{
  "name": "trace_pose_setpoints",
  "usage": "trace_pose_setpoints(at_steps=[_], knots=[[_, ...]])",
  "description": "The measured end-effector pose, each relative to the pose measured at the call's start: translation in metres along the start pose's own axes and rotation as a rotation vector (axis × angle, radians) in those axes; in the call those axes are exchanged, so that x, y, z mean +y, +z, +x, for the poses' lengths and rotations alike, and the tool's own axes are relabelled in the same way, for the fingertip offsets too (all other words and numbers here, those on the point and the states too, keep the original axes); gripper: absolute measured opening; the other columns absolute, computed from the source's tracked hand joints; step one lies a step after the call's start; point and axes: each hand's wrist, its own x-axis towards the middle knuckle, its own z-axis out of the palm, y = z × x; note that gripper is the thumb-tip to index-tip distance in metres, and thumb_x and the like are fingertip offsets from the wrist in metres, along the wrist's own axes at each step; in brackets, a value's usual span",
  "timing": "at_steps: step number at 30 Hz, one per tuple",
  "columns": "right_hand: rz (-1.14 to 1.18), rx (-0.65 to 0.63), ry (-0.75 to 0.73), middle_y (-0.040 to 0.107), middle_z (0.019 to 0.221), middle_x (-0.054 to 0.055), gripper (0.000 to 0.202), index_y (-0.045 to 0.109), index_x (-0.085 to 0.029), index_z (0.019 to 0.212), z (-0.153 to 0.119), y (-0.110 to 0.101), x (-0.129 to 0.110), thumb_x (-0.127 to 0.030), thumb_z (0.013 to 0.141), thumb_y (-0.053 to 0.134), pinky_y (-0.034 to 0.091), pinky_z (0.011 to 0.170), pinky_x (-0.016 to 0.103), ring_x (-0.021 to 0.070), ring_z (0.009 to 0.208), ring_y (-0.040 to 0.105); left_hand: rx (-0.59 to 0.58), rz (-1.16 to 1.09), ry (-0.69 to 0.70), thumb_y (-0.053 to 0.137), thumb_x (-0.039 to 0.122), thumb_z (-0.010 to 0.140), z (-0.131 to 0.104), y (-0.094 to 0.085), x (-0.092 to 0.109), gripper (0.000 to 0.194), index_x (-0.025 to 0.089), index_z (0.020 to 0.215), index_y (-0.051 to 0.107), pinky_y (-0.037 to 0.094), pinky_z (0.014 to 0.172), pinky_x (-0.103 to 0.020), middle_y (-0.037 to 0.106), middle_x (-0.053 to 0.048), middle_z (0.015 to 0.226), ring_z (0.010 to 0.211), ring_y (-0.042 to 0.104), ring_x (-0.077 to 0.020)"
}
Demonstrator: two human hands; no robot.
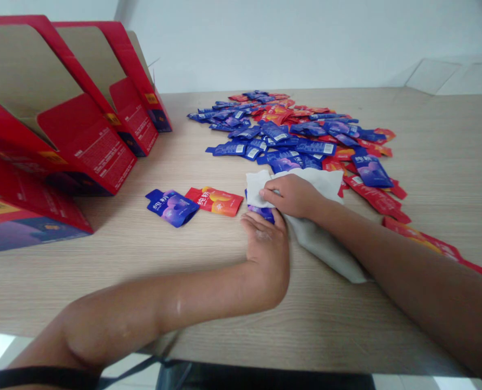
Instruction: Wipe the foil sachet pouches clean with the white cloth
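Observation:
A blue sachet (265, 213) with a purple fruit print lies on the table, partly hidden by cloth and fingers. My left hand (268, 238) holds its near edge down against the tabletop. Bunched in the closed fingers of my right hand (293, 196) is a white cloth (320, 181), which covers the far part of that sachet and trails to the right under my forearm. Just left of my hands, a red-orange sachet (220, 201) and another blue sachet (173, 208) lie face up, end to end.
Behind my hands spreads a loose pile of blue and red sachets (281, 132), with some red sachets (436, 244) straggling right. Several open red cardboard boxes (98, 141) stand at the left. A white wall (285, 43) closes off the table's (208, 336) back edge.

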Motion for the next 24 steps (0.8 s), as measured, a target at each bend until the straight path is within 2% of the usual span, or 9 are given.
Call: trace_pose_setpoints(at_steps=[7,14,17,19,22,24], knots=[[-0.055,-0.046,0.065,0.07,0.078,0.008,0.044,0.071,-0.017,0.078,0.002,-0.002,0.004,-0.041,0.094,0.038,0.027,0.06,0.029,0.0167,0.069,0.055,-0.014,-0.03,0.003,0.031,0.005,0.095,0.001,0.001,0.001,0.05,0.011,0.143,0.042,0.051,0.091,-0.051,0.059,-0.034,0.127,0.114,0.064,-0.0332],[-0.134,-0.032,0.164,0.071,0.082,0.009,0.045,0.071,-0.017,0.08,0.003,-0.002,0.01,-0.043,0.094,0.037,0.026,0.059,0.03,0.018,0.071,0.057,-0.023,-0.017,0.003,0.031,0.002,0.093,0.002,0.002,0.002,0.052,0.009,0.144,0.04,0.05,0.093,-0.051,0.057,-0.037,0.127,0.115,0.063,-0.0343],[-0.149,0.037,0.179,0.071,0.079,0.009,0.045,0.07,-0.017,0.077,0.0,0.001,0.011,-0.042,0.094,0.037,0.025,0.058,0.031,0.0183,0.07,0.056,-0.009,-0.023,0.006,0.032,0.001,0.093,0.001,0.002,0.001,0.052,0.008,0.144,0.04,0.051,0.093,-0.051,0.059,-0.036,0.125,0.115,0.063,-0.0335],[-0.142,0.128,0.168,0.069,0.076,0.008,0.044,0.069,-0.017,0.074,-0.002,0.001,0.01,-0.039,0.094,0.037,0.025,0.059,0.031,0.0176,0.067,0.055,-0.012,-0.01,0.006,0.032,0.002,0.093,0.0,0.001,0.001,0.052,0.007,0.144,0.04,0.051,0.092,-0.05,0.06,-0.036,0.124,0.114,0.064,-0.0338],[-0.081,0.291,0.104,0.066,0.072,0.006,0.04,0.065,-0.017,0.071,-0.005,-0.002,0.005,-0.036,0.094,0.038,0.026,0.06,0.031,0.0162,0.065,0.053,-0.013,0.008,0.014,0.031,0.003,0.093,0.0,0.001,0.001,0.051,0.007,0.143,0.041,0.051,0.092,-0.05,0.059,-0.036,0.124,0.114,0.064,-0.0342],[-0.019,0.35,0.029,0.064,0.071,0.006,0.038,0.062,-0.017,0.07,-0.007,-0.004,0.001,-0.034,0.094,0.038,0.028,0.062,0.03,0.0156,0.066,0.052,-0.01,0.016,0.015,0.031,0.002,0.093,0.001,0.002,0.001,0.051,0.005,0.143,0.041,0.052,0.091,-0.05,0.059,-0.037,0.124,0.114,0.064,-0.0346]])
